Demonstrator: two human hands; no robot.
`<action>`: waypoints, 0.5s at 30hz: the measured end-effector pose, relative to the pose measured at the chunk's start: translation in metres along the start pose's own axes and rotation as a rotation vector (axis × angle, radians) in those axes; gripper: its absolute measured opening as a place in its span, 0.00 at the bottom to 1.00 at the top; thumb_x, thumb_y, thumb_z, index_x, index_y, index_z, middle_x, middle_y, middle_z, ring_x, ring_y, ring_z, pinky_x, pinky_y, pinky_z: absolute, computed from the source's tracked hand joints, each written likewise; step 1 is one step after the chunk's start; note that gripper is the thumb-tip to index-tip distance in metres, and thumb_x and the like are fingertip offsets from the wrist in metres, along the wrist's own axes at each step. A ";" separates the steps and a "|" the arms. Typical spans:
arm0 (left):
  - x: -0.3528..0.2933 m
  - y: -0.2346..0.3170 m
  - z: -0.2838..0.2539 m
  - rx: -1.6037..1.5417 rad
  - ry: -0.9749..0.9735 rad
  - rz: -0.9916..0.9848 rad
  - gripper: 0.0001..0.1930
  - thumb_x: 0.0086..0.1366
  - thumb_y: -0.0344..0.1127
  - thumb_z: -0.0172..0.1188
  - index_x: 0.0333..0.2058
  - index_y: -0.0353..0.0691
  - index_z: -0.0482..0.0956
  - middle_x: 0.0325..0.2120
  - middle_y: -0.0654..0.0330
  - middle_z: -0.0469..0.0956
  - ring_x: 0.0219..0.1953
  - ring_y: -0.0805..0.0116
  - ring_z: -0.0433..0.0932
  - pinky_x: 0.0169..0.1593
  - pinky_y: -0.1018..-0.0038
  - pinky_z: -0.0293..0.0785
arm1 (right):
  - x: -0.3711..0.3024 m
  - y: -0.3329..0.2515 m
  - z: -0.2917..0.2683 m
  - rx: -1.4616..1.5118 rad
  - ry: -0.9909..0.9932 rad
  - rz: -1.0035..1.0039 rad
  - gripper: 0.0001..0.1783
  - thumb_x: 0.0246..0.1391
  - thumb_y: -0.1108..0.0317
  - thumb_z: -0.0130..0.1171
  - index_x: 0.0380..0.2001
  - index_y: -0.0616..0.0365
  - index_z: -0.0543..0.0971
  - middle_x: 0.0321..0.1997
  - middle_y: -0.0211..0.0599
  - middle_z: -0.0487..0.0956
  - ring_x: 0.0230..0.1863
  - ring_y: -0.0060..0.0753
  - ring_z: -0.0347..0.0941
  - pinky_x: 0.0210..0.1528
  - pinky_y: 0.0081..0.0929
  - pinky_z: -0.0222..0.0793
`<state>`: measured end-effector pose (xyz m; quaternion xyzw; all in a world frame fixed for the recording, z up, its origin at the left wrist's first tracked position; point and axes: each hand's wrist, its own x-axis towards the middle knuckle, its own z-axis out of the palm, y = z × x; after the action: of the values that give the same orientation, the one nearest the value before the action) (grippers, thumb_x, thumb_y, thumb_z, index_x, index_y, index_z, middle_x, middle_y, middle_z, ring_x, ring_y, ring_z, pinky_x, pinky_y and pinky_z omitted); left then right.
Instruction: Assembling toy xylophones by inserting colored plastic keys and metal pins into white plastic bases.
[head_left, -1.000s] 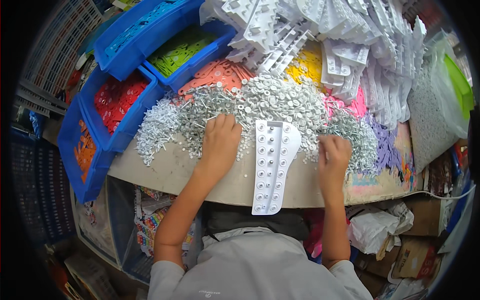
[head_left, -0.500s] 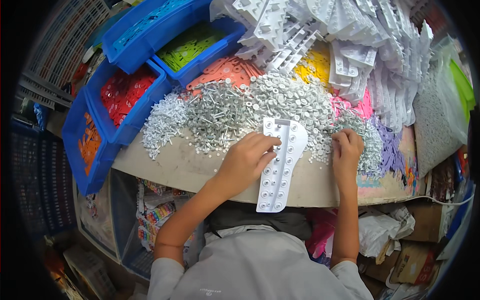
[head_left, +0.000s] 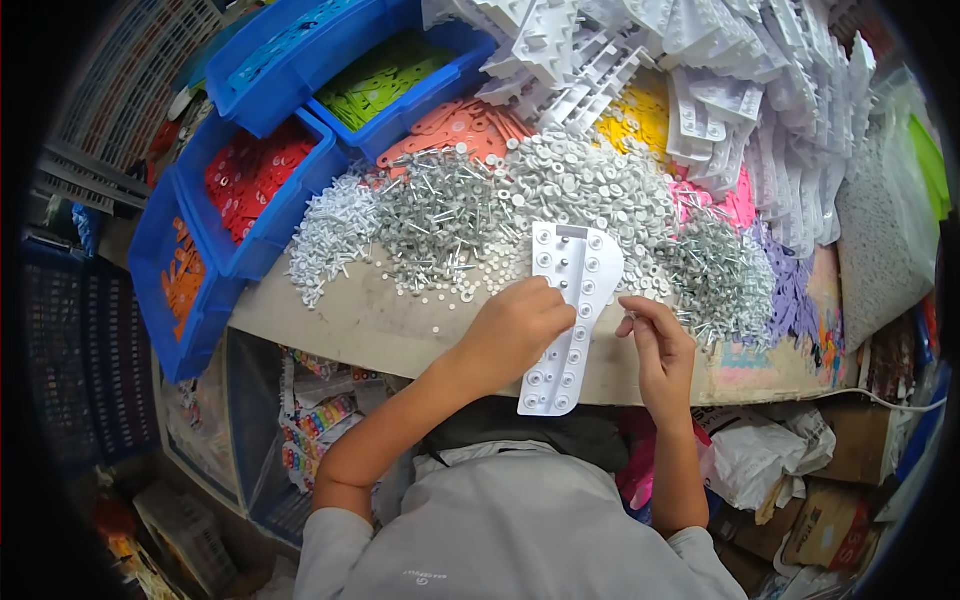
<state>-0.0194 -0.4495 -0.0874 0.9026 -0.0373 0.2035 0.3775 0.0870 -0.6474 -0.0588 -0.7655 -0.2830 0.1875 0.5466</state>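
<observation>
A long white plastic tray-like piece [head_left: 581,300] lies at the table's front edge, its narrow lower end jutting past it. Along each long side runs a row of round studs, and small metal pins stand in the channel between them. My left hand [head_left: 520,330] rests over the middle of the piece, fingers bent and pressed together at the channel; whatever they pinch is hidden. To the right of the piece, just apart from it, hovers my right hand [head_left: 662,350]. Its thumb and forefinger are drawn close, and anything between them is too small to make out.
Behind lie heaps of metal screws [head_left: 440,215], white round caps [head_left: 580,180], small white parts [head_left: 330,235] and silver screws [head_left: 715,265]. Blue bins [head_left: 335,165] of coloured pieces stand at left. Stacked white plastic pieces [head_left: 780,90] rise at back right, beside a filled clear bag [head_left: 880,215].
My right hand has come from the silver screw heap leftward and nearer, close to the white piece. My left hand has shifted slightly down along the channel, its fingers closing in.
</observation>
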 end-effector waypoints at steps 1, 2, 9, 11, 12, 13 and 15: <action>-0.002 0.002 0.001 0.036 -0.016 0.030 0.05 0.54 0.26 0.62 0.31 0.39 0.78 0.27 0.59 0.72 0.35 0.58 0.74 0.39 0.64 0.73 | -0.001 -0.003 0.003 0.086 -0.011 0.025 0.13 0.68 0.75 0.48 0.50 0.64 0.78 0.33 0.32 0.77 0.39 0.20 0.73 0.45 0.19 0.66; -0.003 0.003 0.002 0.071 -0.033 0.061 0.05 0.53 0.26 0.61 0.31 0.39 0.77 0.27 0.59 0.71 0.35 0.58 0.74 0.39 0.63 0.73 | -0.002 -0.001 0.006 0.186 0.000 0.036 0.10 0.68 0.74 0.50 0.48 0.64 0.76 0.35 0.33 0.79 0.40 0.20 0.74 0.46 0.20 0.67; -0.007 0.003 0.000 0.162 -0.009 0.088 0.06 0.53 0.27 0.60 0.31 0.38 0.77 0.28 0.59 0.71 0.37 0.59 0.73 0.39 0.65 0.72 | -0.008 0.003 0.015 0.253 0.014 0.103 0.09 0.66 0.73 0.55 0.47 0.64 0.71 0.40 0.35 0.80 0.43 0.21 0.75 0.48 0.21 0.68; -0.010 0.006 0.002 0.244 -0.010 0.108 0.07 0.54 0.29 0.66 0.33 0.40 0.79 0.35 0.62 0.77 0.42 0.60 0.76 0.45 0.65 0.72 | -0.008 0.004 0.021 0.147 0.070 0.015 0.08 0.63 0.74 0.59 0.44 0.62 0.73 0.40 0.34 0.79 0.42 0.21 0.74 0.48 0.22 0.67; -0.011 0.008 0.001 0.244 -0.011 0.109 0.07 0.54 0.29 0.66 0.33 0.40 0.79 0.35 0.62 0.77 0.42 0.60 0.76 0.45 0.65 0.72 | -0.009 0.007 0.021 0.147 0.071 0.015 0.08 0.63 0.74 0.59 0.44 0.62 0.73 0.40 0.34 0.79 0.42 0.21 0.74 0.48 0.22 0.67; -0.012 0.010 -0.001 0.169 -0.004 0.078 0.07 0.55 0.31 0.67 0.34 0.40 0.80 0.37 0.62 0.77 0.43 0.60 0.76 0.48 0.63 0.70 | -0.010 0.011 0.021 -0.015 0.094 -0.080 0.08 0.61 0.75 0.60 0.42 0.62 0.74 0.39 0.34 0.79 0.42 0.22 0.74 0.48 0.22 0.67; -0.015 0.010 -0.004 0.094 0.002 0.046 0.08 0.57 0.32 0.67 0.34 0.40 0.81 0.38 0.61 0.77 0.45 0.60 0.76 0.50 0.62 0.69 | -0.011 0.012 0.022 -0.175 0.117 -0.174 0.08 0.59 0.75 0.62 0.40 0.62 0.75 0.39 0.33 0.79 0.41 0.23 0.73 0.47 0.23 0.66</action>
<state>-0.0367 -0.4552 -0.0846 0.9181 -0.0481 0.2144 0.3300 0.0678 -0.6410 -0.0775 -0.7925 -0.3313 0.0691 0.5074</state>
